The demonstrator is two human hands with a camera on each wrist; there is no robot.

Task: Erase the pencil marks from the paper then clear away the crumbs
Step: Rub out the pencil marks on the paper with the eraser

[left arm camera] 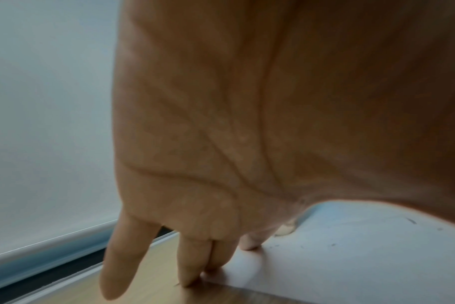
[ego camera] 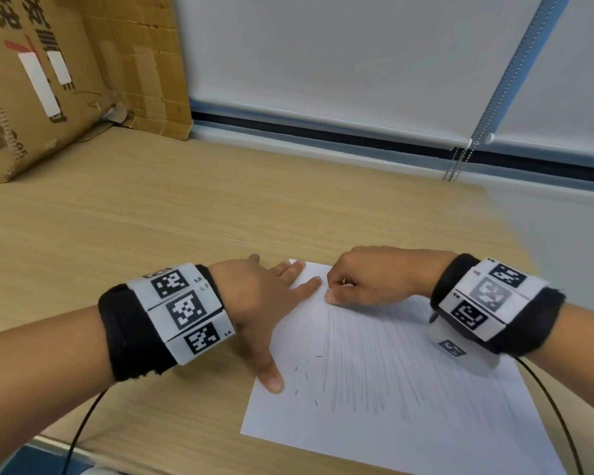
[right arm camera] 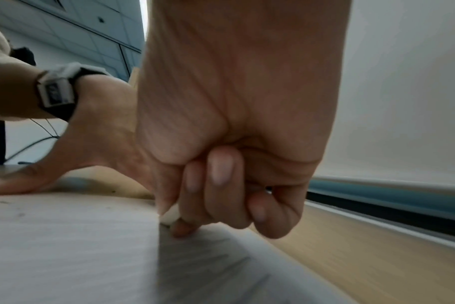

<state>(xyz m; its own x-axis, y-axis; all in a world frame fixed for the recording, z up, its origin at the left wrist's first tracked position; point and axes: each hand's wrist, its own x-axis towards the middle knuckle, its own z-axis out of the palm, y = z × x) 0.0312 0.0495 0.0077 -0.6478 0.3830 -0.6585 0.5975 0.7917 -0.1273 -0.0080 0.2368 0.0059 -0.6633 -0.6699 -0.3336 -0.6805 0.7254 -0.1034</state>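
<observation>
A white sheet of paper (ego camera: 408, 406) lies on the wooden desk, covered with long grey pencil strokes (ego camera: 367, 365). Small dark eraser crumbs (ego camera: 306, 375) are scattered on its left part. My left hand (ego camera: 271, 303) lies flat with spread fingers, pressing the sheet's far left corner and left edge; its palm (left arm camera: 247, 123) fills the left wrist view. My right hand (ego camera: 364, 279) is curled and pinches a small white eraser (right arm camera: 170, 216) against the paper near the far edge. In the head view the eraser is nearly hidden under the fingers.
A cardboard box (ego camera: 48, 80) stands at the desk's far left. A window blind (ego camera: 357, 63) with a bead chain (ego camera: 460, 162) runs along the back. The wooden desk (ego camera: 151, 217) stretches left of the paper. Black cables (ego camera: 79, 430) hang from both wrists.
</observation>
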